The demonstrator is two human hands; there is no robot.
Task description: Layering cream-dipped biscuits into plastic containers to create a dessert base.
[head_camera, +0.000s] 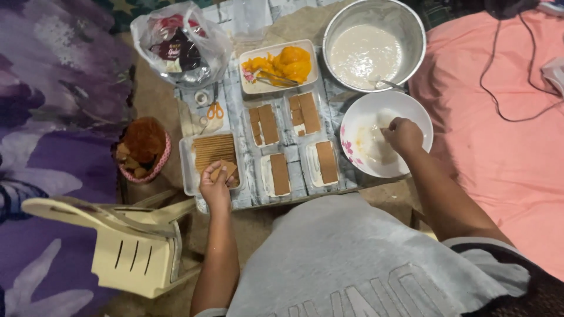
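Cracker [224, 171] pinched in your left hand [215, 186] over the cracker tray [187, 170], thin and brittle so grip its edges lightly; right hand [403, 134] fingers closed in the white bowl [352, 126], right of that tray.

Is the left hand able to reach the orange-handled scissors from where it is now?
Probably yes. The left hand holds a cracker over the cracker tray, and the scissors lie just beyond that tray with nothing on top of them. The hand would have to free its fingers first.
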